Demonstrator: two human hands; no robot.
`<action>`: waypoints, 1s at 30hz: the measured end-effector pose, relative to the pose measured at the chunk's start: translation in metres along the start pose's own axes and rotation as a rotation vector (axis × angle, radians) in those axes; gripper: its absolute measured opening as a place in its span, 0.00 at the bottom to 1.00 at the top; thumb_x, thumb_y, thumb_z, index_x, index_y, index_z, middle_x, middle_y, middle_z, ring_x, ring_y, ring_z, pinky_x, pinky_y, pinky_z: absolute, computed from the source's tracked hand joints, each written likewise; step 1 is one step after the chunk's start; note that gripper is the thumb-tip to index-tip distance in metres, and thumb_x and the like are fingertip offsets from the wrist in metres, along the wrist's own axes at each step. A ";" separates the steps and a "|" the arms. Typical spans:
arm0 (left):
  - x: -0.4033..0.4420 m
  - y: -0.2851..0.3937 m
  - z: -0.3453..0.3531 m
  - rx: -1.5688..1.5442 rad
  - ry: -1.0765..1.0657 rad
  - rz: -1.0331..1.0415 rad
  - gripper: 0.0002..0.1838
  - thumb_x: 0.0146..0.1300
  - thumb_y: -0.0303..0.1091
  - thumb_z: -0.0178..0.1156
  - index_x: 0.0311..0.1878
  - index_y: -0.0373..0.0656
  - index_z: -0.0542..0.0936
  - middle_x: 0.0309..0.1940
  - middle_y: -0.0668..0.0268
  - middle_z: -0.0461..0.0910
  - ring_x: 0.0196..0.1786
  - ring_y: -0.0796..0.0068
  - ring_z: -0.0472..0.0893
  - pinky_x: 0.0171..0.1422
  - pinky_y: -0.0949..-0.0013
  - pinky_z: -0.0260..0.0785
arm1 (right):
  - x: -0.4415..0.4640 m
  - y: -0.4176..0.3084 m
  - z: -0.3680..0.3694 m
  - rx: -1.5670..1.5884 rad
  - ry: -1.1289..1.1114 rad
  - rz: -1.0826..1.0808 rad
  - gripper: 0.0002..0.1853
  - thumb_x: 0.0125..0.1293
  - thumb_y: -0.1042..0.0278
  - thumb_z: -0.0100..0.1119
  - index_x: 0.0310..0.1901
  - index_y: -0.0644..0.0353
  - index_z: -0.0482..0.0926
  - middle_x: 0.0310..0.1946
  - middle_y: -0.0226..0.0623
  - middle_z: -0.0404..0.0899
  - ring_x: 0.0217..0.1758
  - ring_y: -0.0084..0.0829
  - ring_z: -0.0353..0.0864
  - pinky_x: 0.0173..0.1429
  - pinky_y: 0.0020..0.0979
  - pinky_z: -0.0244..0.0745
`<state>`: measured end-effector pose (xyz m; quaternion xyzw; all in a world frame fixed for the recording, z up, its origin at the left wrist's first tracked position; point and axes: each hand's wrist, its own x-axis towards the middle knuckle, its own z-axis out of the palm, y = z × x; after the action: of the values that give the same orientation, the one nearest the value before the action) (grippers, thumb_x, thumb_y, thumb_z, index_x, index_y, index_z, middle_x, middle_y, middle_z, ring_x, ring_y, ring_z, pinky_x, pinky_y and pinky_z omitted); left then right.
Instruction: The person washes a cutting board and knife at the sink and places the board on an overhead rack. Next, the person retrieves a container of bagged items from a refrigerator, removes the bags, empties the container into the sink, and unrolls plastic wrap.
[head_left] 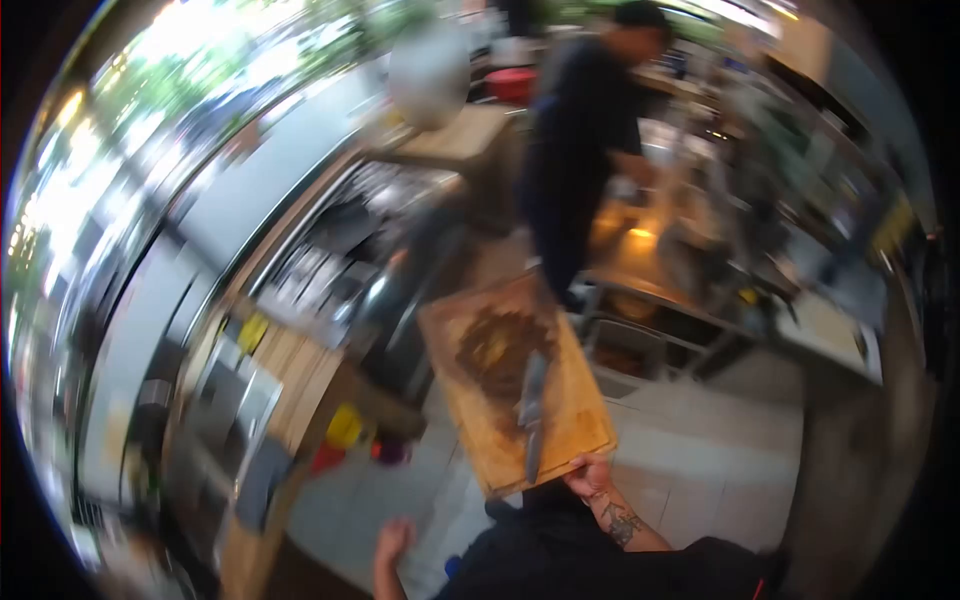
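My right hand [588,476] grips the near right corner of a wooden cutting board [580,400], thumb on top and the other fingers hidden beneath. The board is held out in front of my body, above the floor. A dark-bladed knife [534,420] lies lengthwise on it. Beside the knife, a dark brown round patch [485,345] covers the far part of the board; whether it is a stain or food, I cannot make out. My left hand [396,537] hangs low at my left side, apart from the board, its fingers smeared by motion.
A person [580,150] in dark clothes stands ahead at a lit worktop [655,255]. Along the left runs a wooden counter [300,400] with a metal unit [330,240] beyond it. A white board [830,335] lies at the right. Tiled floor [690,450] stretches below.
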<state>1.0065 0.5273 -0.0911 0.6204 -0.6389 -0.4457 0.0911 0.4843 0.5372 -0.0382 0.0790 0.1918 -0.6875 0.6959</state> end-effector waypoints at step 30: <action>-0.127 -0.019 -0.480 -0.119 0.978 -0.247 0.20 0.66 0.38 0.65 0.58 0.38 0.80 0.49 0.54 0.85 0.45 0.63 0.86 0.54 0.66 0.76 | 0.084 0.447 0.250 -0.395 -0.024 0.824 0.35 0.49 0.85 0.50 0.65 0.64 0.70 0.60 0.42 0.77 0.68 0.46 0.73 0.78 0.53 0.62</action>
<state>1.3682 0.4224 0.2325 0.8211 -0.4168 -0.1460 0.3616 0.9634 0.3845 0.0895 0.0066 0.2638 -0.3042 0.9153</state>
